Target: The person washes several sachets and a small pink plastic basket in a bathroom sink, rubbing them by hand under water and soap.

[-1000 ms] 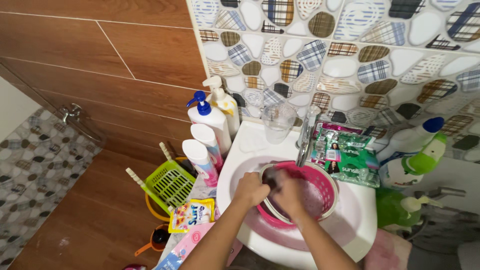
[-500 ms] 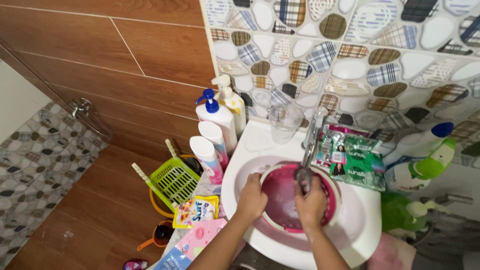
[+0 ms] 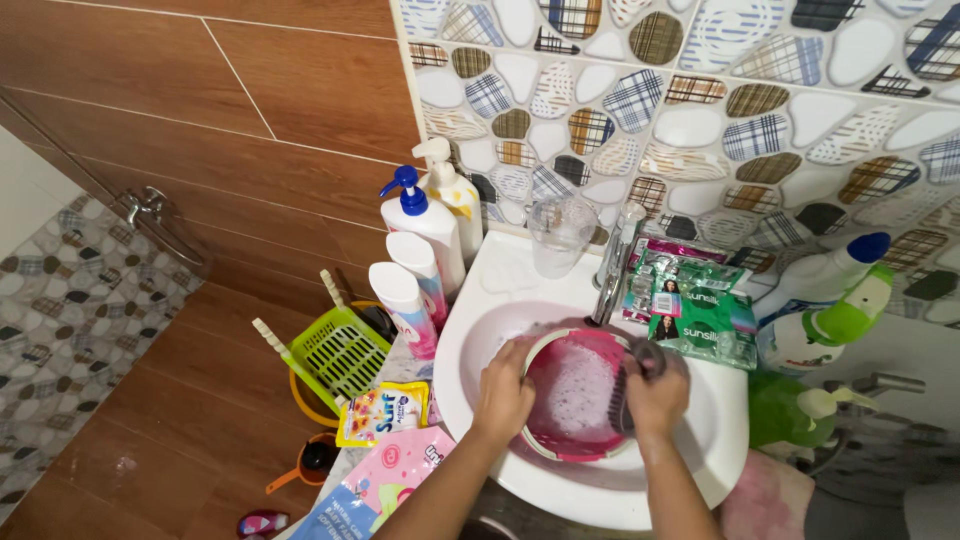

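Observation:
A pink plastic basin [image 3: 572, 392] with a pale rim sits tilted inside the white sink [image 3: 722, 405], its inside covered with soap foam. My left hand [image 3: 503, 390] grips the basin's left rim. My right hand [image 3: 657, 397] is closed on a dark scrubbing brush [image 3: 622, 400] pressed against the basin's right rim. The chrome faucet [image 3: 612, 262] stands just behind the basin.
Pump bottles [image 3: 428, 225] and two white tubes [image 3: 405, 298] line the sink's left side. A clear cup [image 3: 558, 232] stands by the faucet; green sachets [image 3: 700, 312] and spray bottles [image 3: 825, 290] lie to the right. A green basket [image 3: 340, 355] and detergent pouches [image 3: 382, 412] sit lower left.
My right hand has moved with the brush from the basin's middle under the faucet to its right rim. The basin has tipped more upright, showing foam inside. My left hand stays on the left rim.

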